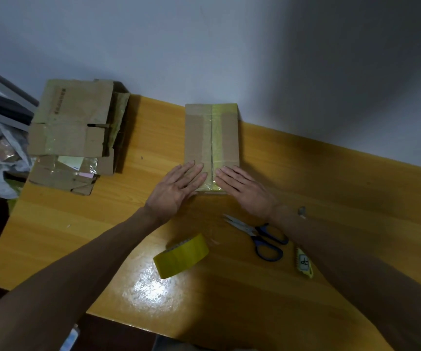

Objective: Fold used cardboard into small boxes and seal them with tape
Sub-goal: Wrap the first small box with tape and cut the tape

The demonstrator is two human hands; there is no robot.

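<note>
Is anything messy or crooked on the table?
Yes. The pile of flattened cardboard at the far left corner of the table is stacked unevenly, with pieces jutting out at different angles and wrinkled old tape on them. The tape roll stands on its edge, so it might roll. The box looks straight.

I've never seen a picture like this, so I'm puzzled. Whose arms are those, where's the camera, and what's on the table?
No machine here, just a person. The camera sits on their head and looks down, so you see their own two arms. The left hand and right hand lie flat, fingers straight, pressing the near end of a cardboard box whose top seam is sealed with yellow tape. Neither hand holds anything. On the wooden table, nearer the person, lie a tape roll, blue-handled scissors and a small yellow tool. At the far left sits a pile of flattened cardboard.
</note>
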